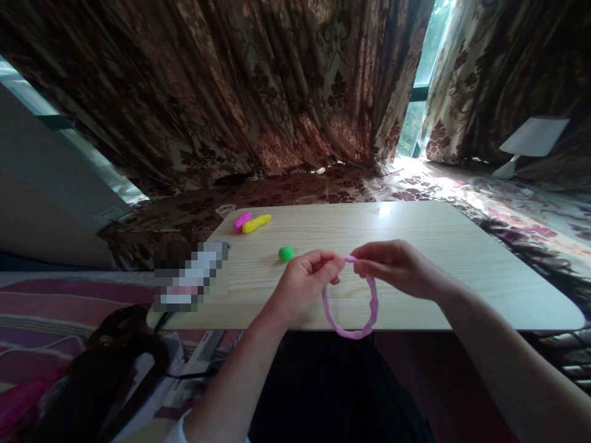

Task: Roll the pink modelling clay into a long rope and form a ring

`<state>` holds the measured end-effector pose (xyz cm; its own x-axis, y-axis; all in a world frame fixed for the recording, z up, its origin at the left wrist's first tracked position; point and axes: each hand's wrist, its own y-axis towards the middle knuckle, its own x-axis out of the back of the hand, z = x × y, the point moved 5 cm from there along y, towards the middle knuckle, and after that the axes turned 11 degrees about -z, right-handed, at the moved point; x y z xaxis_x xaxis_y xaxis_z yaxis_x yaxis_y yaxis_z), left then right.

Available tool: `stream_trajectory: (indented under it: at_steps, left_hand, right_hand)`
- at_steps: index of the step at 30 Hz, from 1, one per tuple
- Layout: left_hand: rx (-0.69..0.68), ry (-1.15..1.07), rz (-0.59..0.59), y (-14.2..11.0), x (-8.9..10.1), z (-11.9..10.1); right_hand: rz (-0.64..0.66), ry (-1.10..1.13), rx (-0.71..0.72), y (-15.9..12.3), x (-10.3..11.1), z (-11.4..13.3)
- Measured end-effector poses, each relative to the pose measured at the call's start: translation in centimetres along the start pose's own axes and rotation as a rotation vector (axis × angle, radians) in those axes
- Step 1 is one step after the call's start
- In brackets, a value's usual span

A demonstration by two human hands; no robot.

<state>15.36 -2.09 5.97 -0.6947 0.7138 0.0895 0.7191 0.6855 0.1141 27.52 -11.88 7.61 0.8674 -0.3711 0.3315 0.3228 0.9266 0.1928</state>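
Observation:
A loop of light pink modelling clay [353,335], rolled into a thin, uneven strand, hangs over the front edge of the table. My left hand [308,280] pinches its upper left part between thumb and fingers. On the other side, my right hand [396,269] pinches the upper right part, and a short stretch of the strand shows between the two hands. Just beyond my left hand lies a green clay ball [285,254]. Farther back on the left, a yellow clay roll [257,224] rests against a bright pink clay piece [242,222].
The pale wooden table [415,231] has rounded corners. At its left end lies a blurred-out, phone-like object [196,274]. A dark bag [106,369] sits below on the left. Behind are patterned curtains [277,92], and a white lamp [533,138] stands at the right on a floral-covered ledge.

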Motion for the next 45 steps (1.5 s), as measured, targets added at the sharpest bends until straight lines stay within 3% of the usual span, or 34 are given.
stream_trajectory:
  at_steps: [6,13,18,26,28,32,34,40,45]
  left_hand:
    - [0.138,0.047,0.094,7.3,0.5,1.4]
    - [0.220,0.043,0.089,11.1,-0.1,4.5]
    - [0.219,0.103,0.139,12.1,-1.2,5.5]
    - [0.263,0.074,0.008,11.9,-0.7,6.8]
    - [0.179,0.153,-0.009,11.8,-0.5,6.4]
    - [-0.206,0.352,0.022,11.7,-0.7,4.8]
    - [-0.282,0.399,0.055,11.6,-1.0,4.6]
    - [-0.229,0.468,-0.051,11.5,-0.6,5.0]
    - [-0.207,0.459,0.037,11.4,-1.0,5.0]
  right_hand:
    - [0.013,-0.009,-0.072,6.4,1.7,-2.8]
    - [0.040,-0.041,-0.129,9.9,2.4,-7.4]
    - [0.023,-0.031,-0.215,10.0,3.3,-9.3]
    - [0.097,0.072,-0.286,9.3,3.1,-9.4]
    - [0.095,0.030,-0.282,9.1,2.9,-9.4]
    - [0.035,-0.062,-0.228,9.0,3.0,-9.2]
    - [0.007,-0.056,-0.230,8.8,3.1,-9.2]
    - [-0.121,-0.231,-0.089,8.4,3.2,-9.1]
    - [-0.163,-0.295,0.029,8.4,3.0,-8.4]
